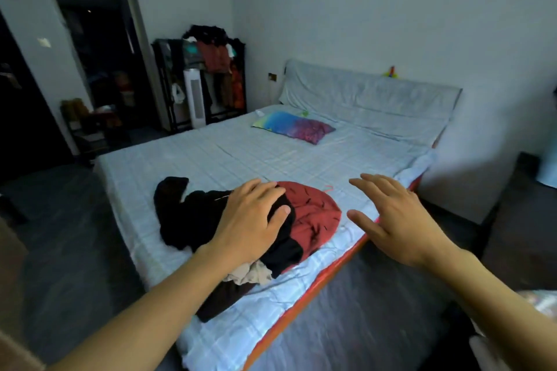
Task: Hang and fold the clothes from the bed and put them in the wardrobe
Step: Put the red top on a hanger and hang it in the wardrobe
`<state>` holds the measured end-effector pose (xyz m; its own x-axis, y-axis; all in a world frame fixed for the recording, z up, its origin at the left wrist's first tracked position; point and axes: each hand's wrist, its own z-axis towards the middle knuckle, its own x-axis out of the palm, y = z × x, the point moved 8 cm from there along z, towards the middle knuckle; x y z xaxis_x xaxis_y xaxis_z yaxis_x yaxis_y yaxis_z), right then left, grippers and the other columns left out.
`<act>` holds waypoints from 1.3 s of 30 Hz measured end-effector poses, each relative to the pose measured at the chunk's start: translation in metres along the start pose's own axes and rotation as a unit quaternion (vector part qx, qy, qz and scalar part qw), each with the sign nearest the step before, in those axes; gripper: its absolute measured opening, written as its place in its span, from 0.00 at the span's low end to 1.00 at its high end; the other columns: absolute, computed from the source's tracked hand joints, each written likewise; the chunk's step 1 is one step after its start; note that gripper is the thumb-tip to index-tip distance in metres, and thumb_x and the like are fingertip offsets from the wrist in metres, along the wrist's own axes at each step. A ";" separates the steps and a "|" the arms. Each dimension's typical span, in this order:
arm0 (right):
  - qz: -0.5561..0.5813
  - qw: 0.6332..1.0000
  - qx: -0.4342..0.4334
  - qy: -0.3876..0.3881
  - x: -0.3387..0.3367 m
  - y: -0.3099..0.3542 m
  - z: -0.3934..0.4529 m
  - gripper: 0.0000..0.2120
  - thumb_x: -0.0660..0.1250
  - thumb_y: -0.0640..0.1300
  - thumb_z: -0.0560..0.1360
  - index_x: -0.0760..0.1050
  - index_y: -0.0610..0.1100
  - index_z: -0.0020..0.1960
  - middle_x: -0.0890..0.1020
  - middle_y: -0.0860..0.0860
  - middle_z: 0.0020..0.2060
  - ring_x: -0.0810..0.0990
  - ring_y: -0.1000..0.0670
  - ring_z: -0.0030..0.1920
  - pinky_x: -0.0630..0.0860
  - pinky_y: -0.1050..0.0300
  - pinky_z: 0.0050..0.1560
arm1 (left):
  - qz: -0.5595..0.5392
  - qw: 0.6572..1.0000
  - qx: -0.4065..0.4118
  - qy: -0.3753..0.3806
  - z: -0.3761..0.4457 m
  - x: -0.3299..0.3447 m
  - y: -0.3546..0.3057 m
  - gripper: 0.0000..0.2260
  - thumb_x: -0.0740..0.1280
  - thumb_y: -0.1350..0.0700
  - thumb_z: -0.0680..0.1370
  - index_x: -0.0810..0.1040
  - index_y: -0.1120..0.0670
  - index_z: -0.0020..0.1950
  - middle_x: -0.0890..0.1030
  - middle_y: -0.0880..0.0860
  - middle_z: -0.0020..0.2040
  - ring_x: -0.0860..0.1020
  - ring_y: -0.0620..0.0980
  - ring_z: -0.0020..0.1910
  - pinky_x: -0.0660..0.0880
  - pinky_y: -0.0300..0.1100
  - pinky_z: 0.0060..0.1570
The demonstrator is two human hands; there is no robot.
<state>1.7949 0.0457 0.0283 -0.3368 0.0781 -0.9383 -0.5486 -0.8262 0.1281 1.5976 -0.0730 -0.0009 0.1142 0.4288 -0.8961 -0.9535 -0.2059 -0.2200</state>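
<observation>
Stage: looks like the very start, nothing visibly folded or hung from this pile yet.
Clothes pile [259,235]: heaped in a lump near the bed's foot corner, close to the edge by the person.
Pile contents: black garment [187,214] sprawled to the left, red garment [313,214] on the right, beige piece [253,274] poking out at the front, something dark under it. Exact count can't tell.
Bed [211,156]: pale checked sheet, otherwise only a colourful pillow [294,126] near the headboard.
Left hand [250,220]: palm down on top of the pile, fingers spread over black and red cloth; pressing or about to gather, no closed grip seen.
Right hand [394,220]: fingers spread and empty, hovering over the bed edge just beside the red garment, not touching cloth.
Wardrobe: not clearly in view. A rack with hanging clothes [217,69] stands by the far wall; a dark opening at far left, can't tell what it is.
Hangers: a thin pink bit [328,188] behind the red garment, maybe a hanger, unsure.
Left to do: prob. everything, i.e. separate items, fold or hang each, carry to the wardrobe.
</observation>
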 end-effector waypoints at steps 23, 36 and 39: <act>0.087 0.984 0.124 0.094 0.205 -0.080 0.154 0.37 0.50 0.69 0.73 0.65 0.50 0.75 0.70 0.51 0.72 0.66 0.46 0.73 0.63 0.47 0.71 | -0.056 0.990 -0.064 0.116 0.128 0.189 0.128 0.35 0.44 0.35 0.76 0.71 0.54 0.72 0.73 0.52 0.71 0.67 0.55 0.73 0.63 0.51 0.71; 0.077 0.980 0.145 0.116 0.230 -0.286 0.221 0.29 0.60 0.59 0.79 0.58 0.51 0.77 0.64 0.50 0.75 0.60 0.45 0.75 0.57 0.40 0.74 | -0.026 0.988 -0.046 0.146 0.309 0.298 0.019 0.33 0.48 0.35 0.75 0.74 0.53 0.69 0.76 0.52 0.68 0.70 0.54 0.70 0.67 0.50 0.68; 0.083 0.977 0.143 0.135 0.240 -0.322 0.239 0.28 0.60 0.58 0.79 0.60 0.50 0.76 0.66 0.50 0.73 0.62 0.44 0.74 0.59 0.43 0.72 | -0.020 0.987 -0.052 0.151 0.343 0.316 0.008 0.33 0.48 0.35 0.75 0.74 0.53 0.69 0.75 0.52 0.68 0.70 0.54 0.70 0.67 0.50 0.67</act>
<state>1.7079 0.4633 -0.1612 -0.2467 -0.2249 -0.9426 -0.7085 -0.6218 0.3337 1.5307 0.3623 -0.1539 0.2429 0.1603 -0.9567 -0.9151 -0.2895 -0.2808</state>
